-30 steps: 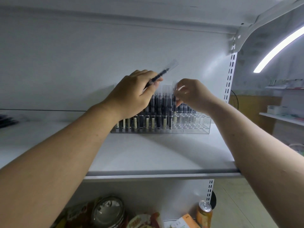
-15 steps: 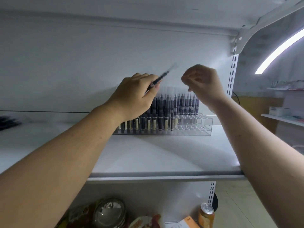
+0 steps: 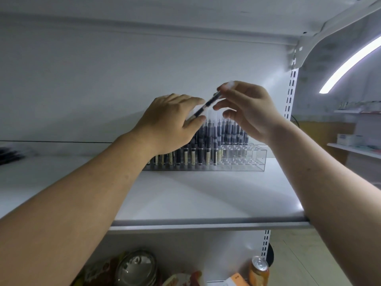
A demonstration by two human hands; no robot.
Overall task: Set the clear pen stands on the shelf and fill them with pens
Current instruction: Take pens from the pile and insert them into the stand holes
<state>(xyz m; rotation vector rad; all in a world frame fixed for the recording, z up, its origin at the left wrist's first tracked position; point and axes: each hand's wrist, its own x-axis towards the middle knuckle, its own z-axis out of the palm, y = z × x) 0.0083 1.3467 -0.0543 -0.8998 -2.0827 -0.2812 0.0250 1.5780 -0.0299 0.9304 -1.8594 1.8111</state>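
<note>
- Pen stand (image 3: 245, 159): it is clear and sits on the white shelf (image 3: 206, 195). It is near the back wall, a bit right of the middle.
- Pens (image 3: 208, 141): dark pens with pale labels stand upright in the stand. They fill its left part and run along the back rows toward the right.
- Loose pen (image 3: 206, 105): it is dark with a clear cap. It is up in the air, just above the pens in the stand. It slants from low on the left to high on the right, between the two hands.
- Left hand (image 3: 171, 124): its grip holds the low end of the loose pen between the thumb and the fingers. The back of the hand faces the camera and hides the left end of the stand.
- Right hand (image 3: 247, 108): its grip pinches the high end of the loose pen with a fingertip and the thumb. The other fingers are loosely curled. This hand looks a little blurry.
- Both arms reach in over the front edge of the shelf.
- Under the shelf there is an orange can (image 3: 258, 269), a shiny round lid (image 3: 136, 269) and some bright packets.
- A white post (image 3: 290, 93) with little slots stands at the right side of the shelf.
- A long bright light (image 3: 350, 60) glows at the upper right.
- Some dark things (image 3: 10, 153) lie far left on the shelf, too blurry to tell what they are.
</note>
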